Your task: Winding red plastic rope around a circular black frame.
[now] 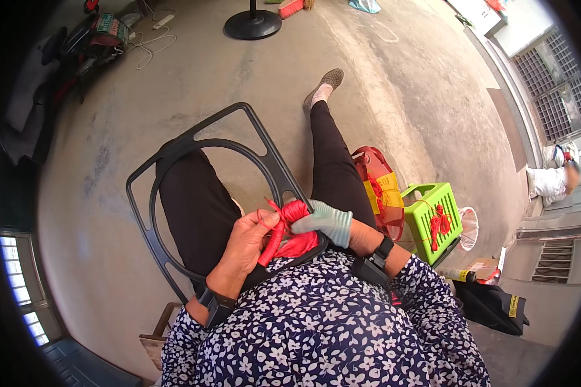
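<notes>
Across my lap lies a black frame (263, 132), a rounded rectangle with a large ring inside it. Red cord (274, 242) is wound thickly around its near right corner, and a bundle of the same cord (295, 211) bulges beside the wrapping. The bare fingers of my left hand (246, 237) pinch a red strand at the top of the wrapping. My right hand (329, 223), in a pale grey-green glove, is closed around the cord bundle by the frame's edge; its fingertips are partly hidden. More red cord (298, 245) lies just below, against my patterned top.
To my right stand a red bag (371, 164) with yellow print and a lime-green plastic stool (438, 193) with a red cord hank (439, 226) on it. Farther off are a black round stand base (252, 24), a scooter (87, 39) and a white cable (153, 50). Someone in white (550, 185) is at far right.
</notes>
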A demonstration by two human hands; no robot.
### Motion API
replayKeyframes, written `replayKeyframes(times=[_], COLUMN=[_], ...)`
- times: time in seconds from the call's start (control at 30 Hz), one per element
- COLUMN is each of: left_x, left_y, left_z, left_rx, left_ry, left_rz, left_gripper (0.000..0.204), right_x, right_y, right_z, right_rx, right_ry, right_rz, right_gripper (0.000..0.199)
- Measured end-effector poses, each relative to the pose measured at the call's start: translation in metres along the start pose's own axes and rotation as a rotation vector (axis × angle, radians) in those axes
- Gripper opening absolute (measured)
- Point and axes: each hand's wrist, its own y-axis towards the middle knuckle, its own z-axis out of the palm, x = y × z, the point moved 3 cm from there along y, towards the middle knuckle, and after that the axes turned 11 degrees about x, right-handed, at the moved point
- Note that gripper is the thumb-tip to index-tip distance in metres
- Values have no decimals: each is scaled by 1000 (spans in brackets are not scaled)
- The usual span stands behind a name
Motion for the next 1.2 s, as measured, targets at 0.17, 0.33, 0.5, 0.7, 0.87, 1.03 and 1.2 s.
replayKeyframes(times=[0.17, 0.33, 0.5, 0.7, 0.87, 1.03, 1.2], left_x=[-3, -9, -8, -11, -15, -13, -17], left_y=[-1, -3, -1, -3, 1, -1, -3], left_z=[2, 10, 5, 11, 17, 10, 14], left_rx=[-1, 24, 57, 46, 53, 14, 18], left_ry=[73, 89, 111, 52, -8, 53, 160], left_rz=[-41, -93, -52, -60, -85, -79, -102], left_gripper=[17, 19, 20, 21, 25, 22, 19], right_x=[31, 37, 53, 27, 4, 25, 56], right_y=[-18, -62, -89, -128, -125, -115, -69], right_z=[-14, -64, -58, -84, -95, -130, -117], right_rx=[75, -231, -467, -228, -374, -709, -894], right_ry=[-488, -97, 543, 544, 636, 554, -724], right_rz=[305, 68, -605, -458, -342, -637, -63], right_gripper=[38, 34, 31, 36, 41, 35, 48])
